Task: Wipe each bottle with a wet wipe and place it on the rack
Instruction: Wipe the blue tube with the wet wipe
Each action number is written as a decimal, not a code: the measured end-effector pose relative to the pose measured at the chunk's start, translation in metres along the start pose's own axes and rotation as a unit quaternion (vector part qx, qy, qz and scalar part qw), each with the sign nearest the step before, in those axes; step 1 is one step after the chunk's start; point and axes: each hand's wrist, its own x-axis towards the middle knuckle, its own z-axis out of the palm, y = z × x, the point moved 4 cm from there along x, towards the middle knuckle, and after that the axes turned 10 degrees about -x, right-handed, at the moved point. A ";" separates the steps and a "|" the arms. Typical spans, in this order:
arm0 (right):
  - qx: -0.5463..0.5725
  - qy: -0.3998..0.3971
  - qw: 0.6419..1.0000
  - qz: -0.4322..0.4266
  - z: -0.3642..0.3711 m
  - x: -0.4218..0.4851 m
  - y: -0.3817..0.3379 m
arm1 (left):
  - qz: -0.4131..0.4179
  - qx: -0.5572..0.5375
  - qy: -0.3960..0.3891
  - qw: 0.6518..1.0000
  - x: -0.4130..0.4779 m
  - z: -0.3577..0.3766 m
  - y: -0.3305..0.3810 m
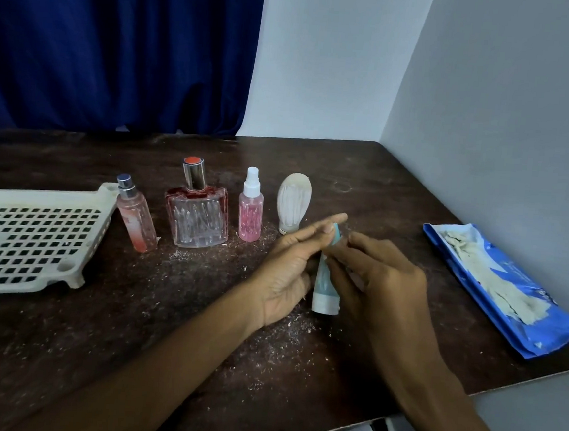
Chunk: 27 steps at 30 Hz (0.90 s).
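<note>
The small blue-and-white tube point(324, 284) is standing on its cap on the dark counter point(398, 191), between the two hands, near the front right part. The left hand point(292, 267) is touching the tube from its left side with the fingers stretched and rather open, so it is steadying more than gripping. The right hand point(374, 278) is closing its fingers around the tube's upper part, holding it. No wipe is showing in either hand, as far as one can see.

Four other bottles are waiting in a row behind: a slim pink spray bottle point(135, 216) just beside the rack, a wide glass perfume bottle point(196, 214), a small pink spray bottle point(250, 212) and a white oval bottle point(293, 202). All are looking dusty. The white perforated rack point(30, 237) is lying at the left, and nothing is sitting on its visible part. The blue wipe packet point(506, 296) is lying open at the far right, with a wipe coming out.

To do this step well, the person is probably needing a wipe from the packet first. Then one hand should be holding the tube firmly by the cap end while the other is rubbing all around, since the tube is soft and light. The counter is carrying dust too, so the clean tube should be going straight to the rack.
</note>
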 end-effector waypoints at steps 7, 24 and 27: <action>-0.004 0.004 1.000 -0.015 -0.006 0.006 0.004 | 0.006 0.006 -0.005 1.000 0.001 0.001 -0.002; 0.149 -0.016 0.978 0.147 -0.008 -0.002 0.030 | -0.017 -0.015 -0.047 0.999 -0.004 0.006 0.000; 0.118 -0.012 0.985 0.125 -0.004 -0.004 0.028 | -0.012 -0.011 -0.038 0.999 -0.002 0.003 -0.003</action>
